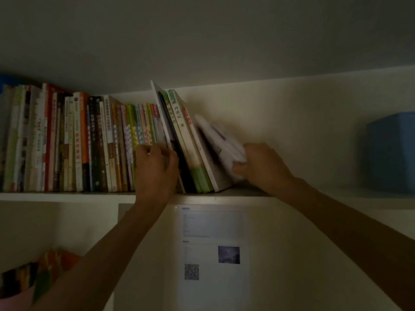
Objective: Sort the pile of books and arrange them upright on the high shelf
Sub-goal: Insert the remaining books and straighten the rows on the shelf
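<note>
R hand grips blurred white book, long axis tilted left toward leaning books; L hand curled, steadying them.

The white high shelf is packed with upright colourful books on its left. Bare board lies open between the leaning white-spined books and the blue box. The ceiling sits close above the tallest books.
</note>
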